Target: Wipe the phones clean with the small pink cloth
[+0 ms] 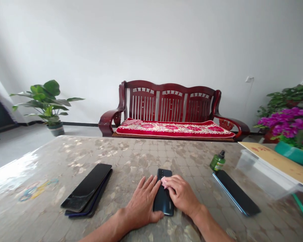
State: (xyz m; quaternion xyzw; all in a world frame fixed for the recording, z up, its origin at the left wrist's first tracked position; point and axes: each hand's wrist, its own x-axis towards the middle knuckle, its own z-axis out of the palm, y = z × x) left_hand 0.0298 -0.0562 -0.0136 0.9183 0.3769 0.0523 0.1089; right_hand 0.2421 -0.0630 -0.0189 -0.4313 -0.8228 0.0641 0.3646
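Observation:
A dark blue smartphone point(163, 200) lies back side up on the table, its camera bump at the far end. My left hand point(143, 201) rests flat along its left edge, fingers stretched out and thumb at the near corner. In my right hand point(180, 193) is a small pink cloth point(164, 182), pinched and pressed on the phone's back just below the cameras. To the left lie several stacked phones point(87, 190), the top one screen up. Another phone point(237, 193) lies screen up on the right, beside a small green spray bottle point(217, 161).
Coloured rubber bands point(35, 191) lie at the table's left. On the right are a clear plastic box point(265, 174) with a tan board point(280, 163) over it, a green stick point(302, 208) and a teal flowerpot point(295, 153). A wooden bench point(170, 101) stands beyond the table.

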